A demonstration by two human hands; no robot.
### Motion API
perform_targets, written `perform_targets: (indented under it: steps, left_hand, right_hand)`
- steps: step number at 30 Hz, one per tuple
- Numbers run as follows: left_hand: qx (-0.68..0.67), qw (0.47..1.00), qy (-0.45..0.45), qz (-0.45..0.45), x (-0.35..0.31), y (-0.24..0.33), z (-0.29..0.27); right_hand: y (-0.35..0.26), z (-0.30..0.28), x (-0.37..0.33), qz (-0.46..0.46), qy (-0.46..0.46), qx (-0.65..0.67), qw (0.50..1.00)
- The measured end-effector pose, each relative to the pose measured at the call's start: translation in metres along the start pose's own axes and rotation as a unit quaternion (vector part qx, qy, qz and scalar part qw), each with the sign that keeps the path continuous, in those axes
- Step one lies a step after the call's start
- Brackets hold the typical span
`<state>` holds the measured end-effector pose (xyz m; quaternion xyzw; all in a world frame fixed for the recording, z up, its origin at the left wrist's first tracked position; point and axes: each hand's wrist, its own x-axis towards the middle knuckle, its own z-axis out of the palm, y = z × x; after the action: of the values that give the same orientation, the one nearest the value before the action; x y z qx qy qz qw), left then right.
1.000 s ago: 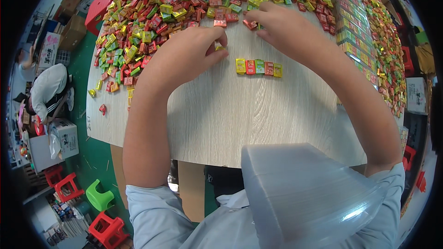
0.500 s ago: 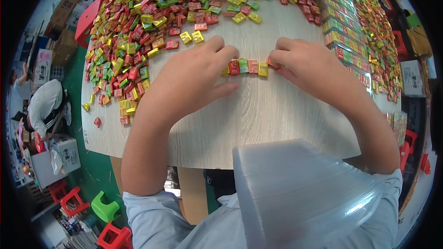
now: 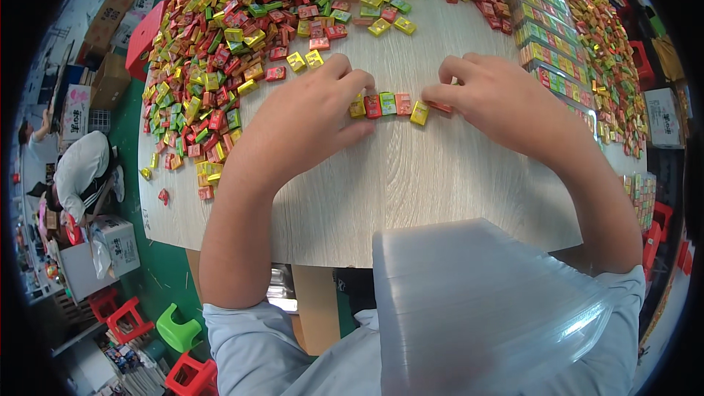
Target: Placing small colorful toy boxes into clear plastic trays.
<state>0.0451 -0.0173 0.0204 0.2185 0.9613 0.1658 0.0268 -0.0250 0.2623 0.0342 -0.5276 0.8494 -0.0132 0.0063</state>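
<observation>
A short row of small candy-like packets lies on the table between my hands: a yellow packet (image 3: 357, 106) at the left end, then a red packet (image 3: 372, 106), a green packet (image 3: 387, 104) and a pink-orange packet (image 3: 402, 104). To their right, a yellow packet (image 3: 419, 113) sits tilted and slightly out of line. My left hand (image 3: 312, 117) curves around the row's left end, thumb and fingers apart; some fingertips are hidden. My right hand (image 3: 495, 99) has its fingertips on a red packet (image 3: 440, 107), partly covered, beside the tilted yellow one.
Loose coloured packets (image 3: 220, 51) are heaped across the table's left and far sides. Clear trays of packed rows (image 3: 546, 29) line the right. A translucent plastic sheet (image 3: 484, 308) stands up close in front of me. Stools (image 3: 178, 328) and a crouching person (image 3: 81, 169) are at left.
The yellow packet near the row's right end has turned askew and come slightly toward me. My right fingertips have shifted slightly left with the red packet. More of the left-end yellow packet shows.
</observation>
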Motion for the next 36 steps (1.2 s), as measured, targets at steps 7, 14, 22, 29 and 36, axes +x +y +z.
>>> perform_targets:
  steps: [7,14,22,29,36]
  left_hand:
    - [-0.028,0.999,0.023,0.033,0.0,-0.001,0.004]
    - [-0.038,0.999,0.004,0.039,0.0,0.006,0.007]
    - [-0.039,0.999,0.01,0.021,0.003,0.014,0.011]
    - [-0.042,0.999,-0.015,0.005,0.006,0.016,0.01]
    - [-0.035,0.999,0.01,0.019,0.006,0.015,0.012]
  right_hand:
    - [-0.005,-0.004,-0.007,0.062,-0.056,0.078,0.993]
    - [-0.039,0.006,-0.01,0.156,0.023,0.183,0.97]
    - [-0.05,0.027,0.001,0.168,0.072,0.169,0.969]
    - [-0.039,0.041,0.003,0.135,0.122,0.201,0.963]
    - [-0.04,0.039,0.006,0.14,0.114,0.198,0.963]
